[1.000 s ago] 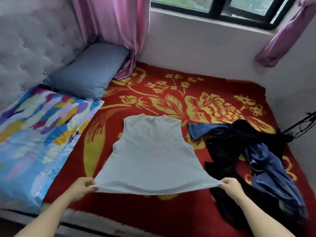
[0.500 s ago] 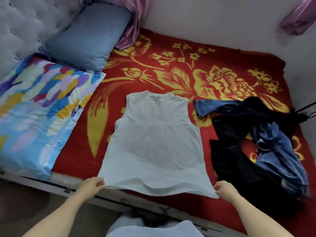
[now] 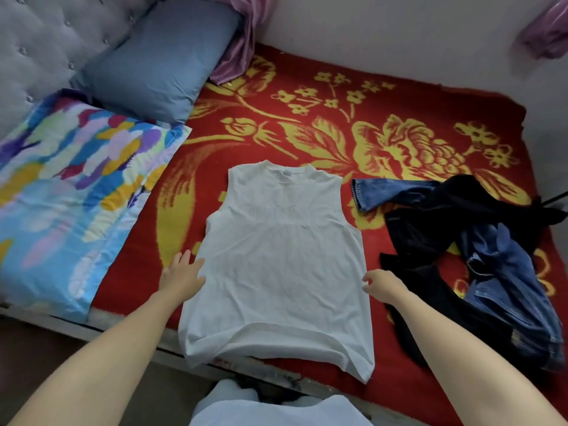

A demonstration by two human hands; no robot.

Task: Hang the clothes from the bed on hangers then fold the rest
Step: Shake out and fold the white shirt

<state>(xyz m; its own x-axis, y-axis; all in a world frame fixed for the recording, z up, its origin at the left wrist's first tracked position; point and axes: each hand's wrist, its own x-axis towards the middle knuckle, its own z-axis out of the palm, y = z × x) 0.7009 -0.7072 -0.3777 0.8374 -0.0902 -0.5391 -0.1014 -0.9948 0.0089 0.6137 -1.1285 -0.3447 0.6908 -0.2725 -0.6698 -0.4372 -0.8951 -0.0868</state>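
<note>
A white sleeveless shirt [image 3: 282, 265] lies flat on the red and yellow flowered blanket [image 3: 307, 124], collar away from me, hem hanging slightly over the bed's near edge. My left hand [image 3: 183, 273] rests open, fingers spread, on the shirt's left side edge. My right hand [image 3: 382, 284] hovers at the shirt's right side edge with fingers loosely curled, holding nothing. To the right lies a heap of clothes: blue jeans [image 3: 504, 272] tangled with a black garment [image 3: 430, 284].
A multicoloured pillow [image 3: 70, 192] and a blue pillow [image 3: 156, 66] lie at the left by the grey tufted headboard [image 3: 40, 41]. A pink curtain [image 3: 239, 41] hangs onto the bed at the back. A white wall runs behind. The bed's frame edge [image 3: 129, 330] is near me.
Both hands let go of the shirt's hem, which now lies on the bed. They moved up to the shirt's sides. The view tilted further down.
</note>
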